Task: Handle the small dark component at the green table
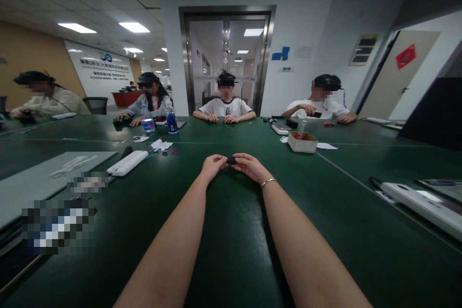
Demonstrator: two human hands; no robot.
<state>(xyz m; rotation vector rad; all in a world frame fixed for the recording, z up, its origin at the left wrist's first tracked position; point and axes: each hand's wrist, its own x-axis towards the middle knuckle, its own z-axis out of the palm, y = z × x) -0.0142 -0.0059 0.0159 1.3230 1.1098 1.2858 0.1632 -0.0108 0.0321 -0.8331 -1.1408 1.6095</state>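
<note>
Left hand: the left hand (213, 165) reaches forward over the desk (231, 250), thumb and fingertips pinching the near-side end of a small black object (230, 160)
Right hand: the right hand (250, 167) mirrors it, fingers curled and pinching the object's other end; a silver bracelet (269, 182) circles the wrist
Black object: directly between the two sets of fingertips, to the right of the left hand and the left of the right hand; its visible length seems to run side to side, from one hand to the other; both hands touch it, neither clearly nearer; fingers cover its ends, and it is too small to identify
Desk, left: a white power strip (128, 162) lies slantwise beside a grey board (29, 187); paper scraps (161, 145) lie farther out
Desk, right: a shallow cardboard box (301, 145) stands beyond the right hand; a second white power strip (418, 204) lies near the picture's right edge
Far side: a blue-filled bottle (172, 123) stands upright beside a labelled bottle (147, 125); a person in a white T-shirt (226, 108) sits straight ahead, both hands at the desk; three more people sit along that side, all wearing head-mounted devices; behind them, glass doors (205, 57) in a metal frame
</note>
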